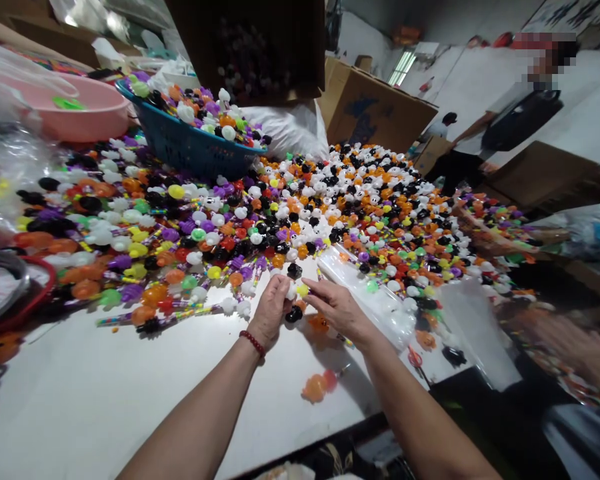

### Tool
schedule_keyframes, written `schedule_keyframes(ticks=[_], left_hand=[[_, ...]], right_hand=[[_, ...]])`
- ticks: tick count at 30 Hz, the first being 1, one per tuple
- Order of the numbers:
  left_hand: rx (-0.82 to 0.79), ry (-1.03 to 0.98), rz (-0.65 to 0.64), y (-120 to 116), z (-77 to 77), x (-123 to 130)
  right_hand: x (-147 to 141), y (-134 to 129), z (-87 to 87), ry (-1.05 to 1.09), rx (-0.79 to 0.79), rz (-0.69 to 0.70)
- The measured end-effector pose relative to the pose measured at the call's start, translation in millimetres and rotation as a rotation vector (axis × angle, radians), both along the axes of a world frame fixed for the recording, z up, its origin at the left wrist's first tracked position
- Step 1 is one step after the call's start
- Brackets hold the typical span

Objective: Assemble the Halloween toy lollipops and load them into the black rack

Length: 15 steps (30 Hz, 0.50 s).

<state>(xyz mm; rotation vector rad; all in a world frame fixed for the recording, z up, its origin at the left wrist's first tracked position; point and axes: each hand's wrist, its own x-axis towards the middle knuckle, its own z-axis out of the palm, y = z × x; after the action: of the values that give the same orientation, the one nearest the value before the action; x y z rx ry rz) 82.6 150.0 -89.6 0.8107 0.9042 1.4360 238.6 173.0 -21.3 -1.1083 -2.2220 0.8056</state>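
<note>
Two bare hands meet over a white tabletop (pixel 105 387), close to a small cluster of glossy plastic pieces. The left hand (pixel 273 308), with a dark red beaded bracelet (pixel 253 343) at its wrist, pinches a small white plastic piece (pixel 291 293) between thumb and fingertips. The right hand (pixel 337 308) points its index finger at a round yellow plastic piece (pixel 303 291) just beside it; whether those fingers grip anything, I cannot tell. Two black plastic pieces sit at the cluster, one above (pixel 294 271) and one below (pixel 294 314). Nearer the body, between the forearms, a translucent orange-and-red plastic piece (pixel 315 388) lies on the tabletop. Right of the hands are flat clear plastic bags (pixel 367 293) and red-handled scissors (pixel 415 358). Beyond spreads a broad multicoloured heap of plastic pieces (pixel 375 187), with a blue plastic tub (pixel 180 147) heaped full, a pink plastic basin (pixel 93 100) and a brown cardboard box (pixel 380 110) behind. At the right edge, another person's blurred hand (pixel 570 343) shows.
</note>
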Motion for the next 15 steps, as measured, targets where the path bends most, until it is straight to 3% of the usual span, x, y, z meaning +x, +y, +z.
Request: schedule_keyframes(ticks=[5,10,15], left_hand=[[-0.014,0.023,-0.006,-0.7,0.6,0.0],[-0.057,0.06,0.021,-3.1,1.5,-0.2],[-0.01,0.198,0.115,-5.3,-1.5,0.6]], right_hand=[[0.1,0.6,8.5,-0.059,-0.006,0.064],[-5.8,-3.1,13.4,0.056,-0.183,-0.035],[-22.0,-8.7,-0.9,0.112,-0.271,-0.037]])
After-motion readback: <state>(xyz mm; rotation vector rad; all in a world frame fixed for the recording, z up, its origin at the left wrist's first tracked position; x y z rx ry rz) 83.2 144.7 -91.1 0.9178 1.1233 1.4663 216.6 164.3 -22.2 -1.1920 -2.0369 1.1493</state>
